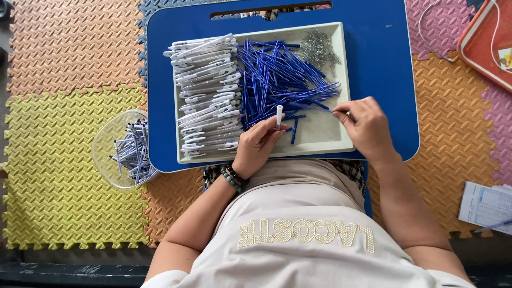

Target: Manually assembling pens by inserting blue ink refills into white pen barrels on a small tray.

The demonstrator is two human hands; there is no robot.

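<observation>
Left hand (257, 143): my fingers are clamped on a white pen barrel (279, 114), held upright over the near edge of the grey tray (325, 143).
Right hand (367, 127): fingers pinched together on the end of one blue refill (324, 106), at the edge of the refill pile (282, 80).
Tray contents: white barrels stacked (208, 93) on the left, blue refills in the middle, small metal springs (319, 49) in the far corner.
Support: tray sits on a blue counter (381, 64) over foam floor mats.
Step, as I judge it: picking a refill to feed into the barrel.
Next move needs: lining the refill tip with the barrel's open end.
Beside: clear bowl (109, 136) with pens.
</observation>
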